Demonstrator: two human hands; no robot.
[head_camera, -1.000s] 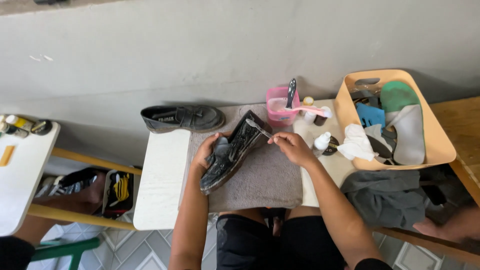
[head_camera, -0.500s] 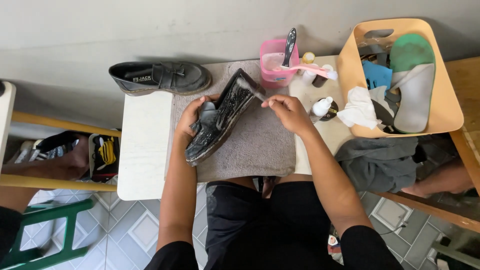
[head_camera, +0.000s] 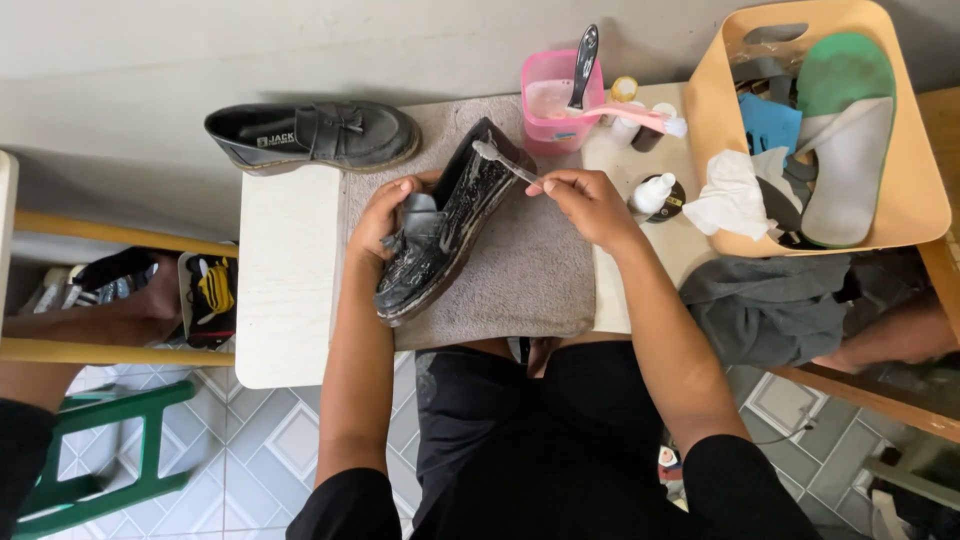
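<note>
Looking down, I see the white table (head_camera: 285, 300) with a grey towel (head_camera: 530, 275) spread across it, and at its right end a tan plastic basket (head_camera: 905, 215) holding insoles and rags. A crumpled grey cloth (head_camera: 770, 305) hangs just below the basket. On the towel lies the black loafer (head_camera: 445, 225), tilted on its side and streaked with suds, toe toward me. Its dry mate (head_camera: 315, 135) sits at the table's far edge, well apart. Behind the towel stands a pink cup (head_camera: 550, 105) with a dark-handled brush in it. My left hand (head_camera: 385, 215) is wrapped around the soapy loafer's upper, fingers curled closed on it. My right hand (head_camera: 590, 205) pinches a toothbrush (head_camera: 505, 162), its head touching the loafer's heel.
</note>
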